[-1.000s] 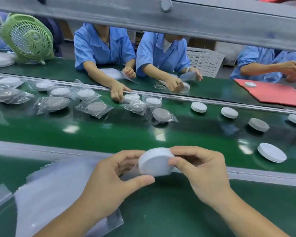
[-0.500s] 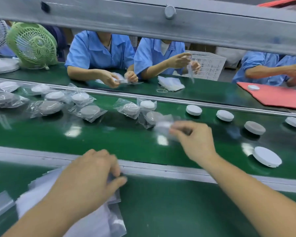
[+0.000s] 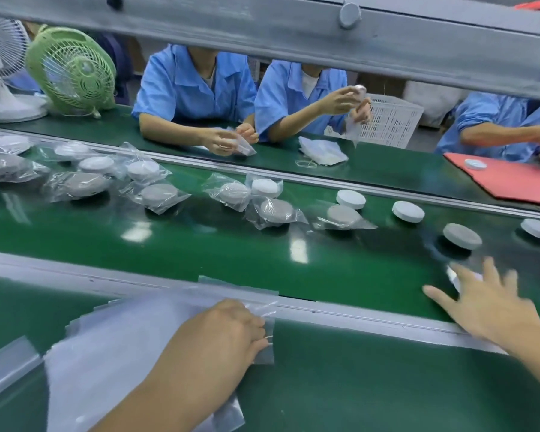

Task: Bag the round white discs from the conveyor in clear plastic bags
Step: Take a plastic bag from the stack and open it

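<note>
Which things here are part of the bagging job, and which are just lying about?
Job: loose round white discs, bagged discs, green conveyor belt, stack of clear plastic bags.
Lying about: green plastic fan, white fan, white plastic basket, red flat sheet.

Left hand [image 3: 222, 335] sits just short of the conveyor [image 3: 262, 254], fingers curled, pinching a clear bag [image 3: 267, 353]; right hand [image 3: 487, 304] reaches out over it, fingers spread (blurry).

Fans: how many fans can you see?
2. The green fan stands at the upper left. The white fan is just left of it, partly cut off by the picture's edge. No other fan shows, though one could be hidden.
</note>
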A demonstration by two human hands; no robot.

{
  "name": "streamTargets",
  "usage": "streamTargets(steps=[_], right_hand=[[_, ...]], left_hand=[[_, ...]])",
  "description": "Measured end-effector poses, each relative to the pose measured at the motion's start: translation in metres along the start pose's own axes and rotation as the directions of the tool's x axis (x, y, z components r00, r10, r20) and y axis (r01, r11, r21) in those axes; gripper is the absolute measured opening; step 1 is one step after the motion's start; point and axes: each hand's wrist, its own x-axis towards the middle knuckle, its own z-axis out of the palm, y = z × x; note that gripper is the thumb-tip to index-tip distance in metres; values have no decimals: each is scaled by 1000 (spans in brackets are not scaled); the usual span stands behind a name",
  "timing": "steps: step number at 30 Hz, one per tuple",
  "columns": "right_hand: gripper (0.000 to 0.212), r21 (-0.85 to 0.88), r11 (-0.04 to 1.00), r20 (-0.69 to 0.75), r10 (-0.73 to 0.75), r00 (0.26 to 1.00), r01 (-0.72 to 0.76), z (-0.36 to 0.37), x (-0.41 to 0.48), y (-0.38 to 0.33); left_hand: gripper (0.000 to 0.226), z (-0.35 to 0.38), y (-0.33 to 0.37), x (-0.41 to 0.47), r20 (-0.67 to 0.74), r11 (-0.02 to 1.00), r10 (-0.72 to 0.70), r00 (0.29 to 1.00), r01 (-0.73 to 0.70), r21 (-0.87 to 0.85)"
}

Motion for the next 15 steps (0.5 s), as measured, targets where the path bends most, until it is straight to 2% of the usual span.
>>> streamTargets(steps=[2,5,7,8,9,10,11,12,13,14,15], right_hand=[[66,178,983,-16,-48,999,51,7,-10,28],[49,166,973,-172,-129,977,157,-8,-31,24],[55,217,924,-240,-262,935,315,-31,-51,0],[53,250,867,-269,-365,891,431,-43,-64,-17],[46,264,794,-282,-479,831,547,-52,-79,-35],[36,245,705,-328,-585,742,665,-58,-92,-53],[32,186,590,-415,-678,607,786,-62,-105,-73],[31,91,447,-515,-744,426,890,-61,-117,-90],[31,44,321,-572,-768,287,946,-60,-128,-105],[30,70,240,-617,-752,231,968,-60,-137,-118],[26,146,187,-669,-705,236,971,-61,-142,-126]], left_hand=[[19,3,-3,-4,16,995,-45,999,46,-86],[25,7,-5,-8,-35,974,-107,994,98,-206],[20,4,-3,-7,-62,957,-162,985,142,-253],[18,2,-2,-6,-70,943,-190,979,162,-290],[17,-1,0,-5,-75,925,-216,973,180,-336],[16,-3,1,-5,-79,906,-238,968,192,-377],[14,-4,3,-5,-78,886,-253,964,199,-419],[13,-4,5,-4,-76,857,-270,960,204,-473],[12,-5,7,-4,-70,807,-293,953,208,-552],[12,-7,9,-4,-52,731,-320,946,212,-648],[10,-9,10,-4,-18,629,-349,937,220,-745]])
